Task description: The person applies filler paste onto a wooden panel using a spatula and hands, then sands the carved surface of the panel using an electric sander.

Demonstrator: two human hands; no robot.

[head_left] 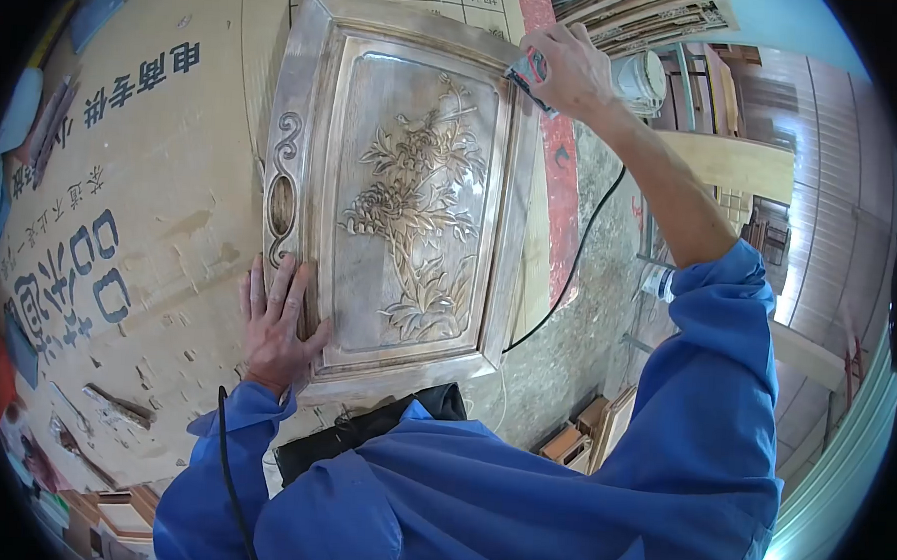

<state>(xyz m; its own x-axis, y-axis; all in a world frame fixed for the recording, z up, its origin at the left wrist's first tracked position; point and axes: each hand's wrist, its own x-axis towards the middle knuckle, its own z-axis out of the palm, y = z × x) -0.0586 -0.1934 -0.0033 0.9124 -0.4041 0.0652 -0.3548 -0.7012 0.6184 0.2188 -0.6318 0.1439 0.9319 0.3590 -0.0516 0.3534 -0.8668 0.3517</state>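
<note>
A carved wooden panel (422, 199) with raised flowers and leaves lies flat on cardboard in front of me. My left hand (281, 328) rests on its lower left edge, fingers spread, just below a scrolled oval cutout (284, 205). At the upper right corner of the frame, my right hand (573, 73) grips what looks like a folded piece of sandpaper (530, 75), grey with red print. The sandpaper touches the frame's moulding. My right fingertips are partly hidden behind the hand.
Printed cardboard (170, 228) spreads under and left of the panel, with wood scraps (118, 406) on it. A black cable (582, 256) runs down past the right side. A white bucket (639, 80) and stacked wooden pieces (650, 19) stand beyond my right hand.
</note>
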